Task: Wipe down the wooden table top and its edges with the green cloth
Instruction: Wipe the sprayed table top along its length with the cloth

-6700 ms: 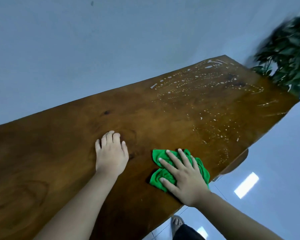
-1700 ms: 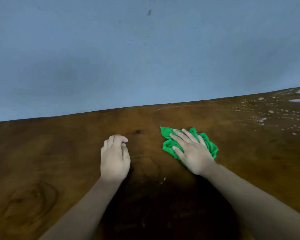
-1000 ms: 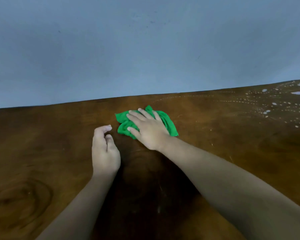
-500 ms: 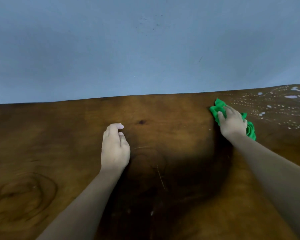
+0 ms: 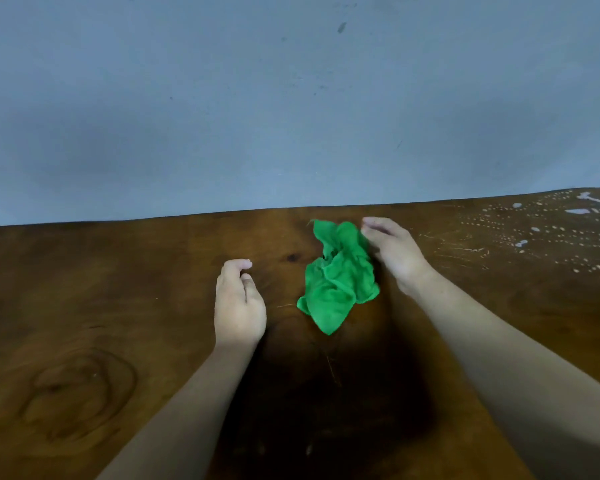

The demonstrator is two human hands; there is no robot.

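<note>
Green cloth (image 5: 338,282), crumpled, over wooden table top (image 5: 118,306)

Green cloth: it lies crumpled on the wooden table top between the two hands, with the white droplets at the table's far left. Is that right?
Not quite. The head view shows the white droplets at the far right of the wooden table top, not the left. The rest holds: the green cloth lies crumpled between the left hand and the right hand.
</note>
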